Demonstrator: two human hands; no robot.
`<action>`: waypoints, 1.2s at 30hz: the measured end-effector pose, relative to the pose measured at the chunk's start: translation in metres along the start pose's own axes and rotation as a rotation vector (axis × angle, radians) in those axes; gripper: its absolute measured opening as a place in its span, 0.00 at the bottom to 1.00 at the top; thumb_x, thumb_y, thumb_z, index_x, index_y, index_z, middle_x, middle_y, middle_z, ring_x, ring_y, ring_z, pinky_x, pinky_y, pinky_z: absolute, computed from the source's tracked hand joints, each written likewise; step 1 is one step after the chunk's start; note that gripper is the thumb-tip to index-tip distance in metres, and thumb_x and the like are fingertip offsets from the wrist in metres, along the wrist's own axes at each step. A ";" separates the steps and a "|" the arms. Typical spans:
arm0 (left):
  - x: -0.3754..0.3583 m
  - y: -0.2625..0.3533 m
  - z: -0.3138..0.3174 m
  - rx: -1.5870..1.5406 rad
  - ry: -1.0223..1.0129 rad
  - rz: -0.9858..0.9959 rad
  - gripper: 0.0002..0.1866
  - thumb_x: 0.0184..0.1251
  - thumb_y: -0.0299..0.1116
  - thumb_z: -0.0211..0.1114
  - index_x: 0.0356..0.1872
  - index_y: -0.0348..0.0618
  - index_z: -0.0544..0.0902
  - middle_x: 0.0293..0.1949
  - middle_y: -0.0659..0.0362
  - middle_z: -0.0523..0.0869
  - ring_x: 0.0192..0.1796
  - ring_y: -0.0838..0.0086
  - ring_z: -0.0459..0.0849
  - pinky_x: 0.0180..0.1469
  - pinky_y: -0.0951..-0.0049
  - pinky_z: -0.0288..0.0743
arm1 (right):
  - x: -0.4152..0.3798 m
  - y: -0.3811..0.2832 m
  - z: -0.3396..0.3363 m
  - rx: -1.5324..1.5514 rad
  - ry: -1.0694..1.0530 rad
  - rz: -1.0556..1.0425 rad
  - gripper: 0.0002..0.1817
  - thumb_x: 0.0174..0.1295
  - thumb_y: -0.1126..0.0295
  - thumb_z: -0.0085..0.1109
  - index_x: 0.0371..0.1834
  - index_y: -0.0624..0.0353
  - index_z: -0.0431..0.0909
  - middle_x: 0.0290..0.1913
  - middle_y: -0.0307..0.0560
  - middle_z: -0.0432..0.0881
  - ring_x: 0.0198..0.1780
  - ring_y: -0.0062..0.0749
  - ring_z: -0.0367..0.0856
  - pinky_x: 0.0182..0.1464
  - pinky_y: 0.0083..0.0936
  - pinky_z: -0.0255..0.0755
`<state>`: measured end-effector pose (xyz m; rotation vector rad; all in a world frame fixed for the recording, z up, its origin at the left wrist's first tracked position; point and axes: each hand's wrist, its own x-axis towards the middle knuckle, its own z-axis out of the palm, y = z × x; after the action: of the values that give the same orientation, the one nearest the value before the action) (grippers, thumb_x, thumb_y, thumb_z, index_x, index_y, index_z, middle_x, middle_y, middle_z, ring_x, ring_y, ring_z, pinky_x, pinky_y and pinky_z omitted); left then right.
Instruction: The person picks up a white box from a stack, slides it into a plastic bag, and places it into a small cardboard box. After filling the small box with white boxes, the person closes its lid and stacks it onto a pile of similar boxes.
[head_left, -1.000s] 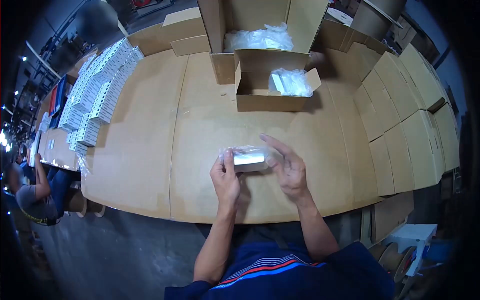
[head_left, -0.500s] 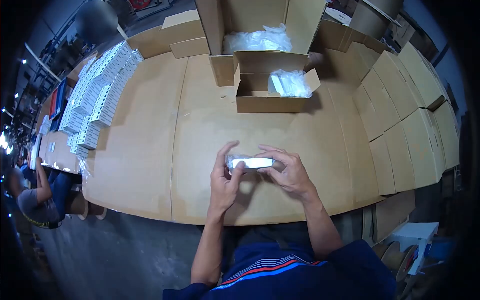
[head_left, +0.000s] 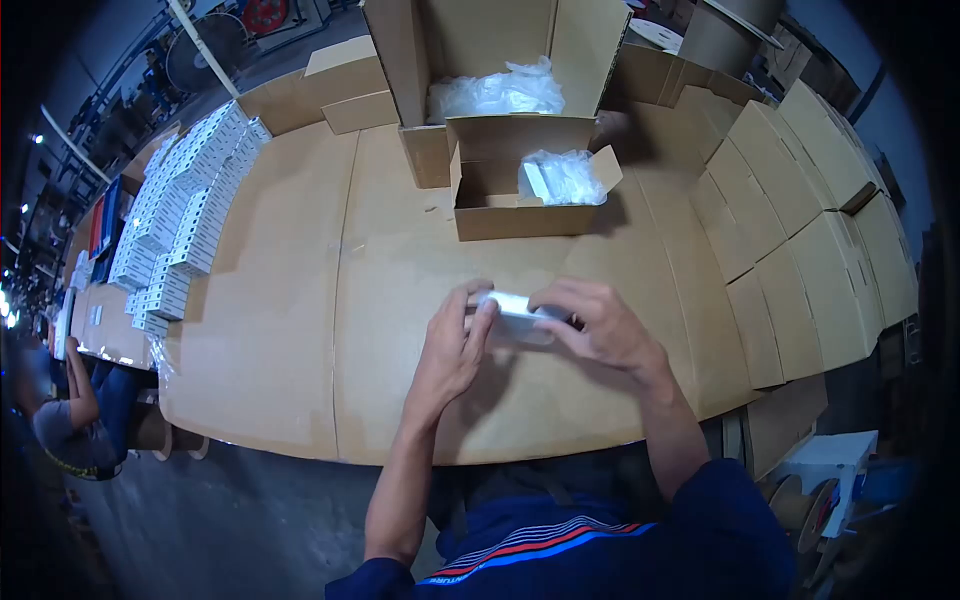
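Between my two hands, a little above the cardboard-covered table (head_left: 400, 390), is a small white box (head_left: 517, 316) in what looks like a clear plastic wrapper. My left hand (head_left: 458, 335) grips its left end, thumb on the near face and fingers behind. At the right end, my right hand (head_left: 595, 325) pinches the box or its wrapper between thumb and bent fingers. Beyond my hands stands an open brown carton (head_left: 525, 223) with plastic-wrapped white pieces (head_left: 565, 180) in its right part.
A taller open carton (head_left: 490, 40) behind holds clear plastic bags (head_left: 500, 92). Stacked small white boxes (head_left: 190, 200) line the left side. Closed brown cartons (head_left: 810, 270) are piled along the right edge. At far left, another person (head_left: 75, 420) sits by a table.
The white box has tilted, showing more of its near side. My right hand has turned and bent its fingers over the right end. The whole view has shifted slightly.
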<state>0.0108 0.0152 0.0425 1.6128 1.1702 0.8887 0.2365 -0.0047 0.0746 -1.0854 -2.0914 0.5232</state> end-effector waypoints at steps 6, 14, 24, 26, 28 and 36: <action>0.077 0.001 0.020 0.538 0.182 0.602 0.24 0.76 0.31 0.61 0.68 0.32 0.72 0.62 0.41 0.79 0.63 0.48 0.79 0.66 0.52 0.73 | 0.024 0.013 -0.025 0.053 0.587 0.329 0.13 0.63 0.81 0.68 0.50 0.63 0.82 0.44 0.51 0.84 0.41 0.31 0.88 0.34 0.31 0.86; 0.129 -0.025 0.041 0.836 0.108 0.543 0.26 0.72 0.32 0.65 0.67 0.33 0.71 0.64 0.44 0.76 0.66 0.50 0.76 0.77 0.43 0.61 | 0.064 0.047 -0.008 -0.053 0.725 0.179 0.17 0.62 0.85 0.66 0.54 0.66 0.78 0.49 0.53 0.81 0.47 0.44 0.87 0.36 0.30 0.92; 0.121 -0.039 0.017 0.740 -0.038 0.712 0.24 0.66 0.28 0.68 0.63 0.41 0.75 0.67 0.45 0.73 0.76 0.47 0.67 0.80 0.40 0.56 | 0.094 0.072 0.018 -0.324 0.629 0.086 0.13 0.62 0.81 0.68 0.48 0.66 0.78 0.44 0.55 0.82 0.40 0.45 0.88 0.35 0.31 0.89; 0.120 -0.042 0.017 0.758 -0.035 0.717 0.25 0.65 0.29 0.69 0.63 0.40 0.76 0.68 0.45 0.72 0.77 0.47 0.66 0.80 0.40 0.56 | 0.099 0.078 0.026 -0.359 0.608 0.112 0.13 0.62 0.79 0.68 0.48 0.65 0.78 0.42 0.57 0.82 0.41 0.55 0.86 0.41 0.43 0.82; 0.117 -0.037 0.014 0.769 -0.046 0.705 0.25 0.64 0.29 0.70 0.63 0.39 0.76 0.69 0.45 0.72 0.77 0.47 0.66 0.80 0.41 0.56 | 0.102 0.080 0.031 -0.418 0.589 0.123 0.12 0.61 0.77 0.69 0.46 0.64 0.78 0.40 0.59 0.82 0.42 0.60 0.85 0.44 0.49 0.79; 0.119 -0.036 0.012 0.769 -0.047 0.699 0.25 0.64 0.33 0.71 0.61 0.36 0.78 0.69 0.43 0.72 0.76 0.47 0.66 0.80 0.41 0.55 | 0.108 0.082 0.033 -0.464 0.514 0.179 0.11 0.59 0.77 0.70 0.43 0.65 0.79 0.38 0.61 0.82 0.39 0.61 0.85 0.42 0.49 0.78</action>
<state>0.0451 0.1300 0.0084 2.7589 0.9626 0.8471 0.2132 0.1296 0.0452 -1.4924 -1.6966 -0.1720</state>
